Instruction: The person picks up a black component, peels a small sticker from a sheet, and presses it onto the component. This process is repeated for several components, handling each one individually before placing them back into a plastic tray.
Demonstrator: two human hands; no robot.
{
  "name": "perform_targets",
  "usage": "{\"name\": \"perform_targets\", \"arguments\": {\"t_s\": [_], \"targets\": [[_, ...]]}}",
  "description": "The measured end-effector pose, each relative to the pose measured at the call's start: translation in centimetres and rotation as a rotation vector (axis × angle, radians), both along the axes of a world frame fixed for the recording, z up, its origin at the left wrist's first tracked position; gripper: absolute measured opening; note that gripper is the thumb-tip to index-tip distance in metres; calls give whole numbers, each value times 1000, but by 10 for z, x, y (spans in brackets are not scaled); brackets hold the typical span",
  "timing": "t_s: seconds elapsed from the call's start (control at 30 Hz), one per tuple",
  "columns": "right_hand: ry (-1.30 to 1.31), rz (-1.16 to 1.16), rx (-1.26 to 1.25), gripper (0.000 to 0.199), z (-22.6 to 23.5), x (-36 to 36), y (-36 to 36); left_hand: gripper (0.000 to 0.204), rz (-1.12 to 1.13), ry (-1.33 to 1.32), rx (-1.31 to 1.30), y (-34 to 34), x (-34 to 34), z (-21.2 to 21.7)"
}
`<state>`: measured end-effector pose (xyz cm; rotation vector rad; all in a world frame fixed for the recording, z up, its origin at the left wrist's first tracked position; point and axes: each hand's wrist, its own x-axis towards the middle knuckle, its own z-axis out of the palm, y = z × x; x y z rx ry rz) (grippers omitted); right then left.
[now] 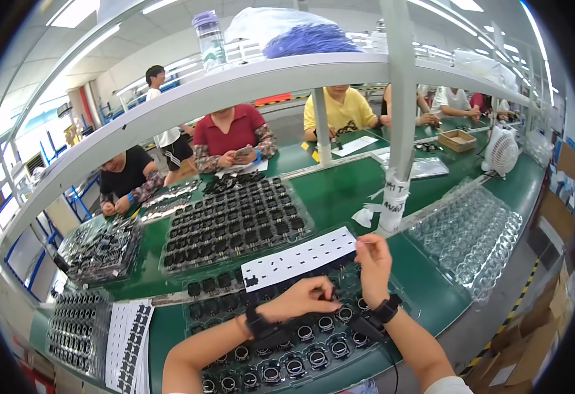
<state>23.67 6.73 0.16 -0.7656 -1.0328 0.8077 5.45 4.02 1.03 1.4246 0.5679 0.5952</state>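
Two hands are working over a clear plastic tray (281, 368) of small black ring-shaped parts lying at the near edge of the green bench (340, 190). The left hand (300, 299) is curling narrow, its fingertips pinching something small and dark just above the tray, though what it is cannot be told. The right hand (373, 259) is rising above it, thumb and forefinger closing on the right end of a white backing sheet (300, 258) that is carrying rows of small black stickers and lying across the far rim of the tray. A second white sticker sheet (128, 341) is lying at the near left, beside another tray of dark round parts (76, 328). Farther back, a large tray (235, 223) is holding rows of black parts, and a heap of similar filled trays (100, 249) is sitting to its left. To the right, a stack of empty clear blister trays (471, 233) is resting near the bench edge. A white post (399, 118) wrapped in white paper tape is standing behind the hands. A small brown cardboard box (457, 139) and a white fan (501, 151) are sitting at the far right, while a clear bottle (210, 39) is standing on the shelf (169, 108) overhead.
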Motion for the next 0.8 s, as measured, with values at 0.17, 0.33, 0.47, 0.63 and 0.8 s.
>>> {"name": "perform_targets", "arguments": {"t_s": [0.17, 0.33, 0.47, 0.63, 0.8], "targets": [[-61, 170, -40, 9, 1, -13, -13, 29, 229, -118, -110, -23, -24, -25], [-349, 297, -88, 8, 2, -15, -14, 44, 416, -173, 20, -16, -29, -24], [-434, 396, -145, 9, 5, -15, -17, 41, 488, -89, 4, -13, -30, -13], [-546, 420, -204, 9, 1, -22, -24, 47, 484, -21, 13, -15, -36, -15], [-600, 409, -246, 9, 7, -20, -27, 48, 482, -23, 23, -19, -33, -12]]}}
